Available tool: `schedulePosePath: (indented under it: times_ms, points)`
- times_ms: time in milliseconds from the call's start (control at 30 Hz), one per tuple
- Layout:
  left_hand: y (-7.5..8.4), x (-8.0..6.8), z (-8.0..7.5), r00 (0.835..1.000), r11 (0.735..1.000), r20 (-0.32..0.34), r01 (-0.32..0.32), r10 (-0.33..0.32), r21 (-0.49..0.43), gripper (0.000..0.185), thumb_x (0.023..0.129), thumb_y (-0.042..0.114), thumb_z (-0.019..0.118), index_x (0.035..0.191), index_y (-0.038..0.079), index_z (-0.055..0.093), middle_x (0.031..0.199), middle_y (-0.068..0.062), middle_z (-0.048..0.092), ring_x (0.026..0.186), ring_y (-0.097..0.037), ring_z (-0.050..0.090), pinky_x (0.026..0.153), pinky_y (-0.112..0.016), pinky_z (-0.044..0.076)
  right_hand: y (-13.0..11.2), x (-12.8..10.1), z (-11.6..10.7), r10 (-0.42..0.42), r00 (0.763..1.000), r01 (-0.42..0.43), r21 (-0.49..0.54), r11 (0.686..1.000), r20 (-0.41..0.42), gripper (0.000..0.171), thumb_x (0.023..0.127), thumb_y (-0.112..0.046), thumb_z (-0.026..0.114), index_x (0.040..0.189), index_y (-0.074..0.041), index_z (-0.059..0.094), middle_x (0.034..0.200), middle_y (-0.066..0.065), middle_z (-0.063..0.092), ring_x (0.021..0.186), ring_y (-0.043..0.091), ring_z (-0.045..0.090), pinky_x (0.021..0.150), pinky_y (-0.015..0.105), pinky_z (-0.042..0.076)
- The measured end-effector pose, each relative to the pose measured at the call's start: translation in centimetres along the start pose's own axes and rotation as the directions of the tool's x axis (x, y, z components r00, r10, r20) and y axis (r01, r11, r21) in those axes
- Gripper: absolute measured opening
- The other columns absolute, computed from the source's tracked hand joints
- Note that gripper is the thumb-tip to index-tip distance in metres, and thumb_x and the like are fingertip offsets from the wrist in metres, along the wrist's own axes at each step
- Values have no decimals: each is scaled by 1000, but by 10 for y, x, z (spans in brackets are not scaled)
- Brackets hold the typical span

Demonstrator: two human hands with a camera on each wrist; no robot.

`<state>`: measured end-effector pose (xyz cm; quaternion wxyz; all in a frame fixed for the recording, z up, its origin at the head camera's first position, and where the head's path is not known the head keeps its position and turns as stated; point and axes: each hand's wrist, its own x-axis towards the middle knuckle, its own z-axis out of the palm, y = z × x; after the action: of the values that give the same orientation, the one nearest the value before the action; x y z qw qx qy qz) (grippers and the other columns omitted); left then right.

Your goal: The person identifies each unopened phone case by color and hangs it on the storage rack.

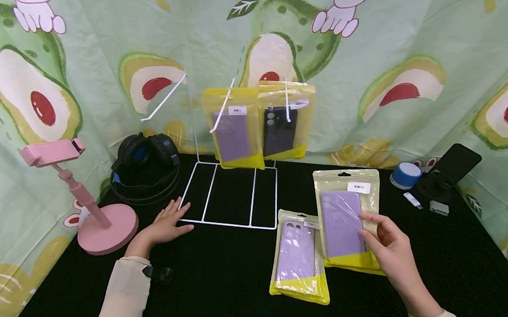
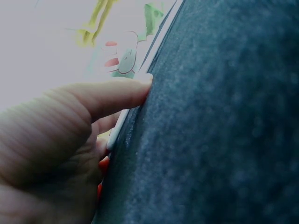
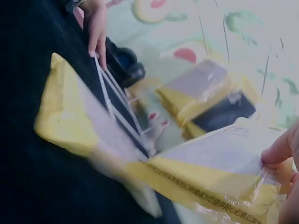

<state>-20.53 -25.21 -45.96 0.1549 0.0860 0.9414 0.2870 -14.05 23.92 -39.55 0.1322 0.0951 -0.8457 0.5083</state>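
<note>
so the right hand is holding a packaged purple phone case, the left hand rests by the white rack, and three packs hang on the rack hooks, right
Not quite: only two packs hang on the white rack, a purple case pack and a dark case pack, as the head view shows. The right hand does hold a packaged purple phone case, and the left hand rests by the rack's base.

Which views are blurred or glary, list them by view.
Head view: sharp and evenly lit, edges bowed by the wide lens, glare on the held phone case packet. Left wrist view: soft throughout, the left hand too close to focus. Right wrist view: motion-smeared, the packet and the right hand's fingers hazy.
</note>
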Motion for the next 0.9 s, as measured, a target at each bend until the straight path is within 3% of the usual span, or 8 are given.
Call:
schedulePosePath:
  times_ms: [133,233,367,533,633,900]
  points:
    - [0,0,0,1000,1000,4,-8,8,-8,72,95,36,54,149,1,21,154,-28,-1,141,-43,-8,110,-60,-5,-26,13,7,-166,986,165,-15,986,-18,32,86,7,61,116,-2,60,98,-1,52,60,9,47,50,19,44]
    - [0,0,0,1000,1000,8,4,-4,-3,72,95,36,53,149,1,21,154,-28,-2,141,-43,-8,110,-60,-5,-47,26,17,-228,973,226,69,972,24,31,86,9,60,116,-2,60,102,2,52,65,8,53,54,19,48]
    - [0,0,-2,1000,1000,9,12,-12,-1,72,95,36,53,149,1,21,154,-28,-2,141,-43,-8,110,-60,-5,-72,41,39,-275,952,232,264,936,138,27,90,7,56,116,0,58,110,7,55,81,16,63,66,29,56]
    - [0,-1,-2,1000,1000,13,3,-3,-11,72,95,35,54,149,0,21,154,-28,-2,141,-44,-8,109,-61,-5,-101,56,75,-361,903,232,441,867,235,26,90,6,57,115,4,57,108,15,55,78,23,62,66,32,56]
    - [1,-2,-2,1000,1000,5,-13,13,-13,71,95,33,54,149,-1,22,154,-29,-1,141,-44,-8,109,-61,-4,-116,63,93,-379,887,209,502,839,263,26,90,5,58,116,4,56,108,16,55,78,24,62,67,32,56]
    - [3,-4,-3,999,999,-15,-43,43,-16,70,95,30,55,147,-3,23,153,-30,1,141,-45,-6,110,-61,-3,-128,75,122,-325,891,124,519,846,316,28,90,3,59,118,3,57,109,16,57,77,22,58,68,27,54]
